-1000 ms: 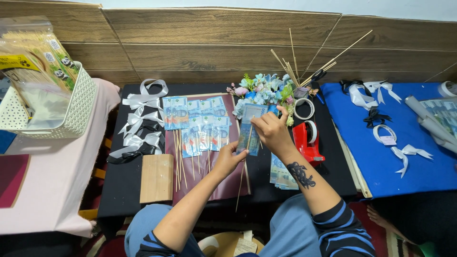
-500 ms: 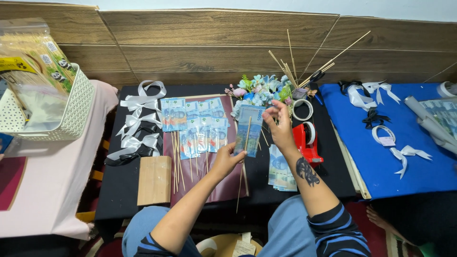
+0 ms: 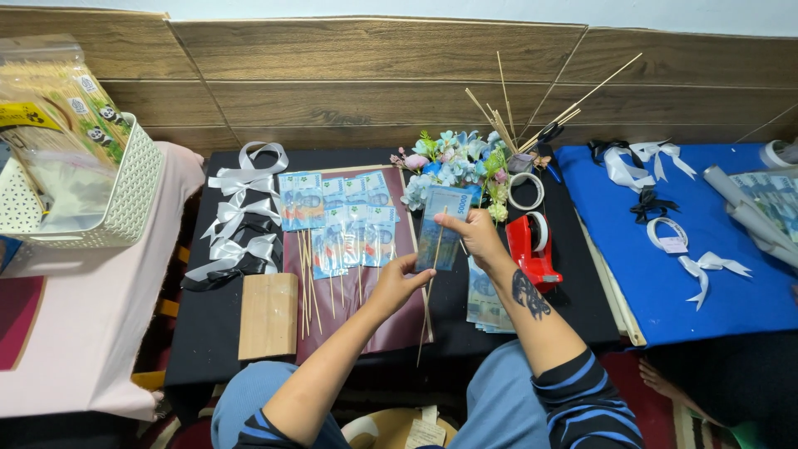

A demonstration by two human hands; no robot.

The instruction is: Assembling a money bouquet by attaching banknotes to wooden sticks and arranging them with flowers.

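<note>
My right hand (image 3: pixel 480 234) holds a blue banknote in a clear sleeve (image 3: pixel 442 223) upright over the black table (image 3: pixel 208 333). A thin wooden skewer (image 3: pixel 429 312) runs down behind the note. My left hand (image 3: pixel 401 280) pinches the note's lower edge and the skewer. Just left, several more sleeved banknotes on skewers (image 3: pixel 337 220) lie fanned on a maroon sheet (image 3: pixel 391 328). A stack of loose banknotes (image 3: pixel 482 303) lies under my right forearm.
A red tape dispenser (image 3: pixel 532 249), a tape roll (image 3: pixel 525 189), artificial flowers (image 3: pixel 453 162) and upright skewers (image 3: pixel 532 108) sit behind. White and black ribbon bows (image 3: pixel 237 224) and a wooden block (image 3: pixel 268 316) lie left. A white basket (image 3: pixel 116 199) stands far left, a blue mat (image 3: pixel 690 274) with bows at right.
My right hand has lifted the sleeved banknote slightly and turned it upright. My left hand has moved up to grip its lower edge and the skewer.
</note>
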